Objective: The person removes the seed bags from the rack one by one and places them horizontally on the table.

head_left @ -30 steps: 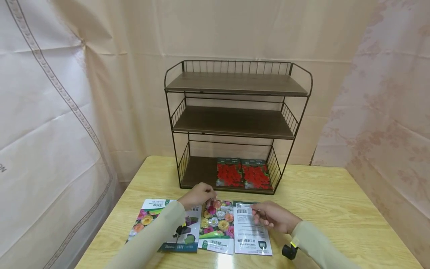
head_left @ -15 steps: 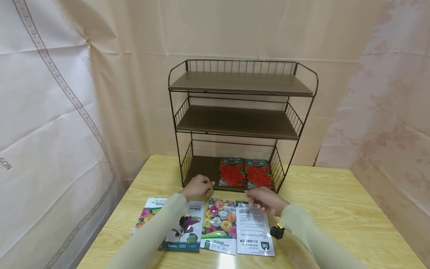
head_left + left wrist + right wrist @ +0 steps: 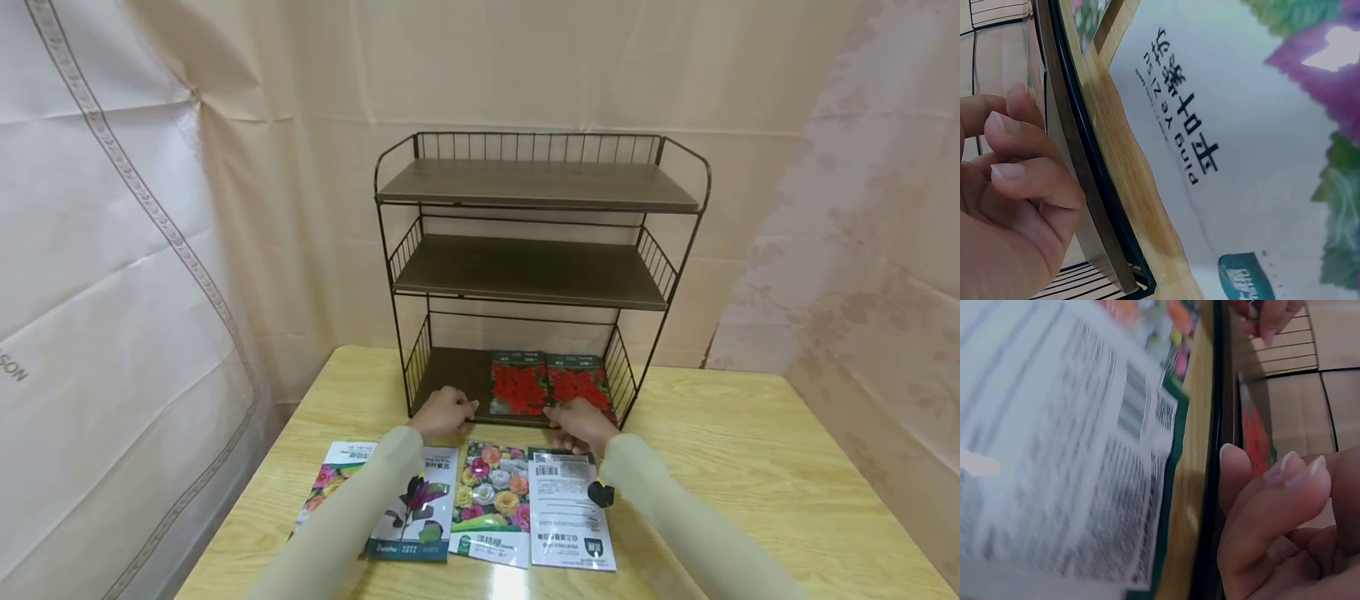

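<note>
My left hand (image 3: 444,412) is at the front edge of the rack's bottom shelf (image 3: 457,371), fingers loosely curled with nothing between them. The right hand (image 3: 582,423) is at the same edge, just in front of the right red-flower seed packet (image 3: 576,386); its fingers are bent and hold nothing visible. Left of that packet lies another red-flower seed packet (image 3: 517,387), flat on the shelf. Below the hands on the table are a purple-leaf seed packet (image 3: 1241,125), a mixed-flower seed packet (image 3: 491,492) and a seed packet with its printed back up (image 3: 1072,456).
A wire rack with a middle shelf (image 3: 525,271) and a top shelf (image 3: 536,183) stands at the table's back. A further flower packet (image 3: 325,477) lies at the left, partly hidden by the left sleeve (image 3: 352,508). Cloth (image 3: 315,208) hangs behind.
The right hand has moved forward from the printed-back packet to the bottom shelf's front edge. My left hand has moved slightly forward to that edge. The packets lie where they were.
</note>
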Demonstrator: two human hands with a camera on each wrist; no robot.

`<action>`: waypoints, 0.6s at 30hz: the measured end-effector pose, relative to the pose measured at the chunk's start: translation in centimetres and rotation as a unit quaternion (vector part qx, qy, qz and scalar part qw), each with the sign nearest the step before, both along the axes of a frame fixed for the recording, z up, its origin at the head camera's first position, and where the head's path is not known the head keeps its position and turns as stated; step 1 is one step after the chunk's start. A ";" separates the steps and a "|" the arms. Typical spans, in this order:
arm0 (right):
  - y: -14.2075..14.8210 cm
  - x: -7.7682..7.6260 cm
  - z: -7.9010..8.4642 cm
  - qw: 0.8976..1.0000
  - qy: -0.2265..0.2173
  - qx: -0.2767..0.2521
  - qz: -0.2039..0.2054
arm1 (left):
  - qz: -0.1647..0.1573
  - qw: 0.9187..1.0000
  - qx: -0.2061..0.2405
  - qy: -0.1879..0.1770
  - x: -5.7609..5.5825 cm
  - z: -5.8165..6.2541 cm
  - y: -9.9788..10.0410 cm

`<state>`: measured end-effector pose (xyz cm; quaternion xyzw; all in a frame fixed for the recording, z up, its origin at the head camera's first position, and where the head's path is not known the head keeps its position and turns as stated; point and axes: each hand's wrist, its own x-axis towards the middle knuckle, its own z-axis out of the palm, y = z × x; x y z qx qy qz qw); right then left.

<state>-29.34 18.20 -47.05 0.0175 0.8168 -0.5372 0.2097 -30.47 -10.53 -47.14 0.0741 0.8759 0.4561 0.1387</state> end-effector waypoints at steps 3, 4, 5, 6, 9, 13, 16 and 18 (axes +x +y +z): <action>-0.3 -0.5 0.0 0.999 0.014 0.039 -0.007 | 0.010 1.000 -0.013 -0.008 -0.3 -0.2 0.0; -0.4 -0.6 0.0 0.998 0.018 0.052 -0.010 | 0.013 1.000 -0.016 -0.011 -0.4 -0.4 0.1; -0.5 -0.7 0.0 0.998 0.023 0.063 -0.011 | 0.017 1.000 -0.021 -0.014 -0.5 -0.6 0.1; -0.6 -0.7 0.0 0.997 0.025 0.069 -0.009 | 0.020 0.999 -0.026 -0.016 -0.6 -0.7 0.2; -1.0 -0.9 -0.1 0.996 0.037 0.082 -0.004 | 0.024 0.999 -0.043 -0.015 -1.0 -1.0 0.4; -1.7 -1.4 -0.3 0.995 0.038 0.094 0.000 | 0.023 0.998 -0.057 -0.003 -1.4 -1.4 0.8; -2.2 -1.8 -0.3 0.993 0.042 0.110 0.003 | 0.025 0.998 -0.063 0.001 -1.5 -1.7 1.2; -2.3 -2.0 -0.4 0.991 0.049 0.121 0.006 | 0.026 0.997 -0.071 0.004 -1.5 -1.7 1.5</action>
